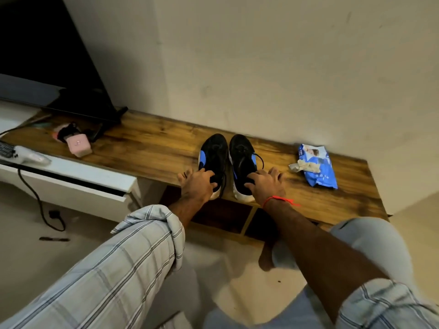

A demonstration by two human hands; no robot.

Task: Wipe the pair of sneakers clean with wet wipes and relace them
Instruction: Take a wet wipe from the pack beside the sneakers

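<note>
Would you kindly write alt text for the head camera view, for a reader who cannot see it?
A person's left hand and right hand each grip the heel of one black-and-blue sneaker, the left sneaker and right sneaker standing side by side on a wooden bench against a wall. A blue wet wipes pack lies to their right.

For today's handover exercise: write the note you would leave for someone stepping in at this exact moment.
Left hand grips the heel of the left sneaker; right hand grips the heel of the right sneaker.
Both stand side by side on the wooden bench, toes to the wall, laces in.
Wipes pack lies right of them, a wipe sticking out.
Cleanliness: cannot tell; check, then put away.
</note>
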